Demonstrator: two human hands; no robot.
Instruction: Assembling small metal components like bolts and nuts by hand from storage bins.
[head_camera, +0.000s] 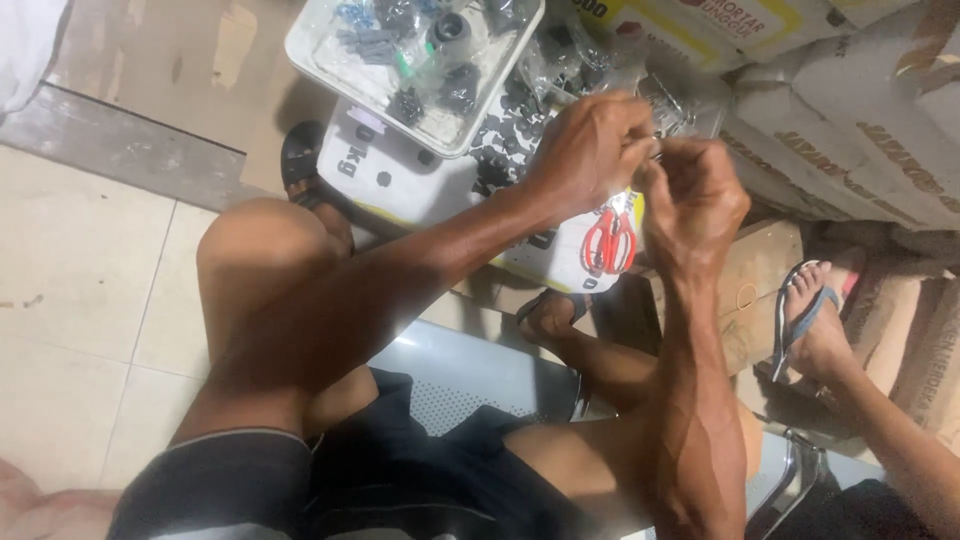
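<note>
My left hand (590, 145) and my right hand (695, 195) are raised close together above a white box lid (400, 185). Both pinch a small clear plastic bag (655, 150) between their fingertips; its contents are too small to make out. Red-handled scissors (608, 240) lie on the lid just below my hands. Small black parts (510, 125) are scattered on the lid behind my left hand.
A clear plastic tray (320, 55) with bagged black parts sits at the top. Cardboard boxes (850, 110) are stacked at the right. Another person's sandalled foot (815, 315) rests at the right. I sit on a metal bench (470, 375), my sandalled foot (303, 160) on the floor.
</note>
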